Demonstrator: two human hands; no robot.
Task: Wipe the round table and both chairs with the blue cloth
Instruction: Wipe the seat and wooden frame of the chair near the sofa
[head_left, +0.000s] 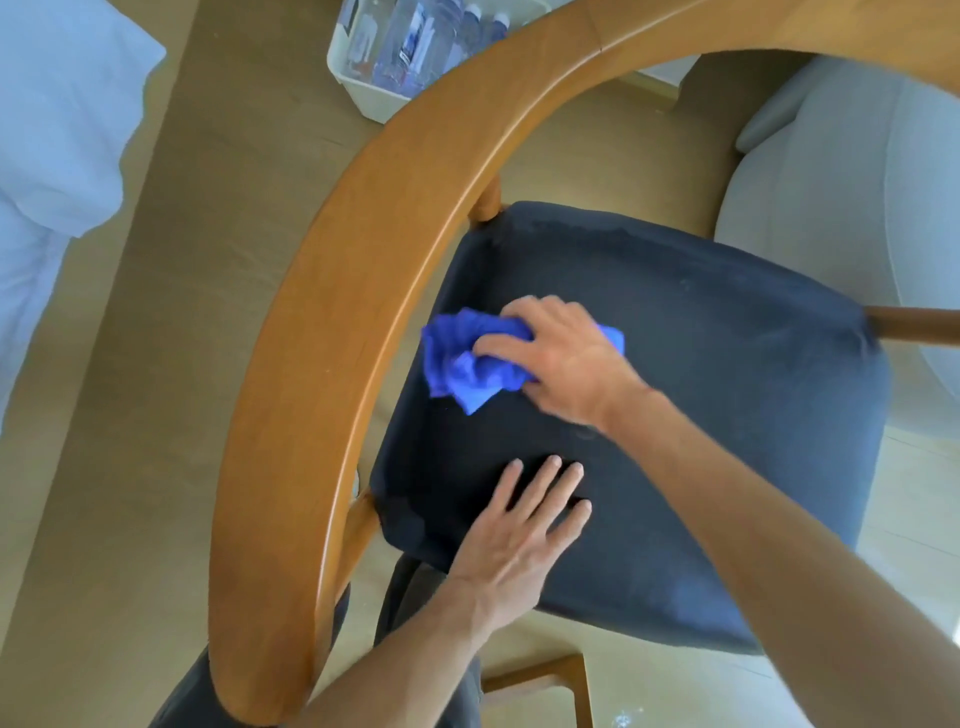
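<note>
step: wiping a chair seat, judged from cloth on the cushion
right hand (563, 358): fingers curled over the bunched cloth (470, 364), pressing it down on the seat (701, 405)
left hand (519, 530): flat, fingers straight and spread, palm resting on the seat near its front edge, holds nothing; looks like bracing
cloth: blue, crumpled, on the seat's back-left part, just beside the curved backrest (332, 332); part hidden under the right hand
chair: wood frame, dark fabric cushion, seen from above and behind the backrest; one leg post meets the seat at the far corner
seat state: faint pale specks and smears on the far side; cannot tell if wiped or not
backrest state: no cloth contact now; wiped or not, cannot tell
table (852, 218): pale rounded surface at right edge is probably the round table; only part in view, condition unclear
second chair: not in view
done: nothing can be confirmed as finished from this view
left: rest of this seat at least; likely frame, other chair, table status unknown
progress guess: mid-task, one chair in hand
other: white bin (363, 88) with bottles on the floor beyond the backrest; white bedding (62, 130) at left; tan floor (156, 364)
</note>
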